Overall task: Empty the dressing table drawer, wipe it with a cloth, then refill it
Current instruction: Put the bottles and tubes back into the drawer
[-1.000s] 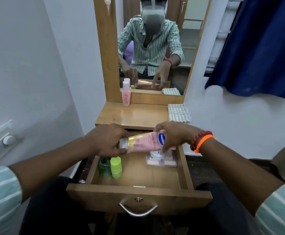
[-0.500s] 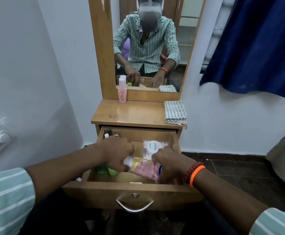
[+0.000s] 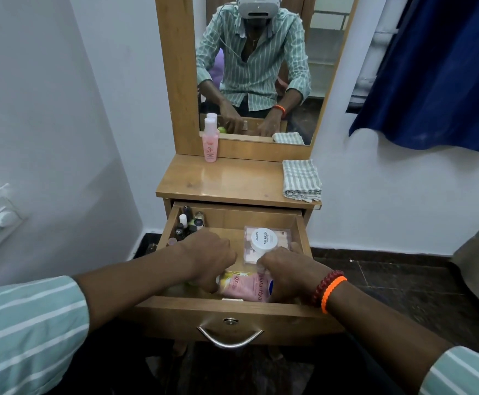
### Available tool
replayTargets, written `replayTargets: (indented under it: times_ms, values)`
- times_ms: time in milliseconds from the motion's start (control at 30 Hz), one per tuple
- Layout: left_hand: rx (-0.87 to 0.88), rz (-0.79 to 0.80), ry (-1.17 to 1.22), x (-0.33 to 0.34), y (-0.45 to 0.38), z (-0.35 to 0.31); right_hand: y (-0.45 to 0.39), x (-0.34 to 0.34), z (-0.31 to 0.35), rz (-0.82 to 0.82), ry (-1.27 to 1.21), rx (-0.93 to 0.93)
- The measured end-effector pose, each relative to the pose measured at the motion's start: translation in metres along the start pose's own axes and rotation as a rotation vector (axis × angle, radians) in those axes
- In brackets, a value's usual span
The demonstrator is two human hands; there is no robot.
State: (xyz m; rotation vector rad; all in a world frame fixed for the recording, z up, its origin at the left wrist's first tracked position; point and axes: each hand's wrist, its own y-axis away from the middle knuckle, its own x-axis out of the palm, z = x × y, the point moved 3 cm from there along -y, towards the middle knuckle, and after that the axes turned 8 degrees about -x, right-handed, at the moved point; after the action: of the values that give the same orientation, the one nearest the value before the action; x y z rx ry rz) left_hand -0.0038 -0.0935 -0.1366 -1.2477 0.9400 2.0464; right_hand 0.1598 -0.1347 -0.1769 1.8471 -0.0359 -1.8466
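- The left hand (image 3: 212, 258) is inside the open drawer (image 3: 232, 312), its fingers curled down at the cap end of a pink tube (image 3: 244, 285); the fingertips are hidden, so I cannot tell if this grip really holds the tube or only rests on it.
- The right hand (image 3: 289, 273) curls over the other end of the same tube, and this grip seems to hold it; the tube lies flat against the front wall of the drawer.
- Just behind the right hand a white nail polish remover jar (image 3: 264, 239) stands on a clear flat box (image 3: 281, 238); in the back left corner a group of small bottles (image 3: 188, 223) stands close together.
- On the desk (image 3: 227, 181) above the drawer a pink bottle (image 3: 210, 143) stands alone near the mirror (image 3: 255, 69); a folded striped cloth (image 3: 301, 179) lies at the right edge.
- My judgement: the drawer holds many things while the desk carries only one bottle, so this is either the start of emptying or the end of refilling; the pictures alone do not decide this.
- The cloth is neatly folded, which fits both cases; if it is refilling, only the pink bottle is left to go in.
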Motion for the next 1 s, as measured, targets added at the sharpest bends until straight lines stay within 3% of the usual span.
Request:
replayTargets:
  times_ms: [267, 400, 600, 767, 867, 1000]
  values:
    - [-0.018, 0.06, -0.002, -0.008, -0.002, -0.002, 0.001, -0.005, -0.004, 0.032, -0.146, 0.027]
    - [-0.092, 0.028, 0.201, -0.016, -0.007, 0.019, 0.006, -0.036, -0.014, -0.118, -0.255, 0.025]
    - [-0.311, -0.401, 0.555, -0.043, -0.022, 0.098, -0.01, -0.1, -0.043, -0.405, -0.376, 0.041]
    - [-0.558, -0.789, 0.84, -0.038, -0.038, 0.151, -0.042, -0.153, -0.054, -0.649, -0.335, 0.039]
    - [-0.716, -0.875, 0.921, -0.028, -0.051, 0.169, -0.067, -0.178, -0.056, -0.777, -0.288, 0.05]
    - [-0.841, -0.796, 0.958, -0.013, -0.071, 0.181, -0.106, -0.203, -0.047, -0.875, -0.217, 0.006]
